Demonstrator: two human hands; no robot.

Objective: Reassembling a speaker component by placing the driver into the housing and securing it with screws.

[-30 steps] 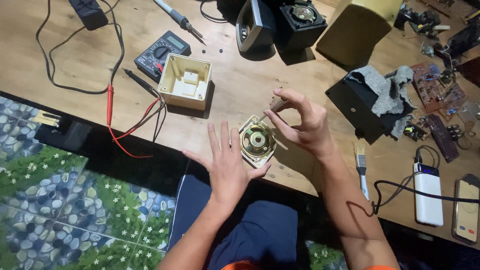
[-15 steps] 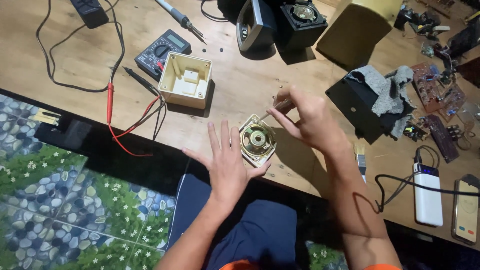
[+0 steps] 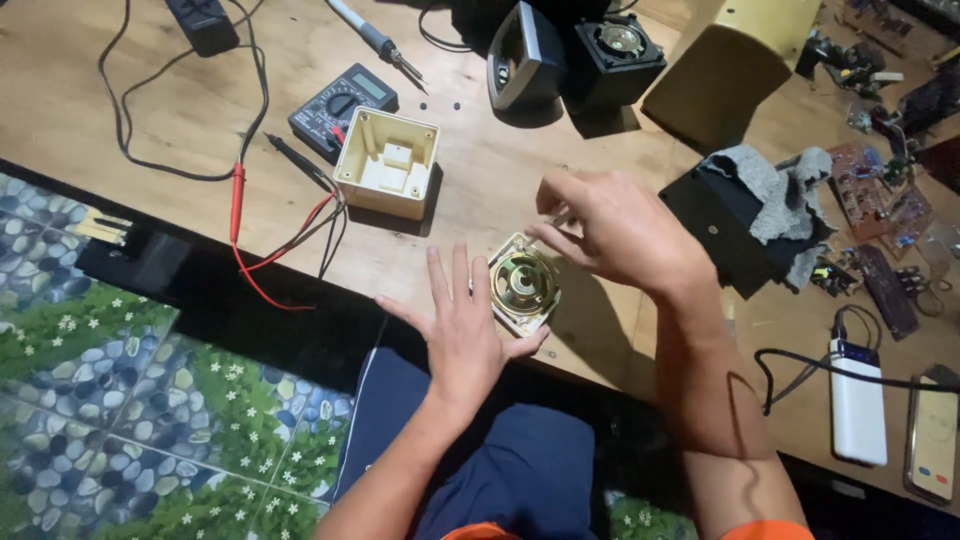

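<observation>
A small round speaker driver (image 3: pixel 524 284) with a brass-coloured back lies on the wooden table (image 3: pixel 200 120) near its front edge. My left hand (image 3: pixel 462 332) rests flat beside it, fingers spread, the thumb touching its lower edge. My right hand (image 3: pixel 615 232) hovers just above and right of the speaker, fingers pinched on a small thin part that is too small to identify. A cream plastic box shell (image 3: pixel 388 176) stands open to the left of the speaker.
A multimeter (image 3: pixel 342 106) with red and black probe leads (image 3: pixel 240 200) lies behind the shell. A soldering iron (image 3: pixel 378 40), two black speaker housings (image 3: pixel 575 55), a grey cloth on a black case (image 3: pixel 760 215), circuit boards (image 3: pixel 880 210), a white power bank (image 3: pixel 858 405) and a phone (image 3: pixel 934 440) sit around.
My right hand has come down from above the speaker to just over its upper right edge. My left hand has stayed flat beside the speaker.
</observation>
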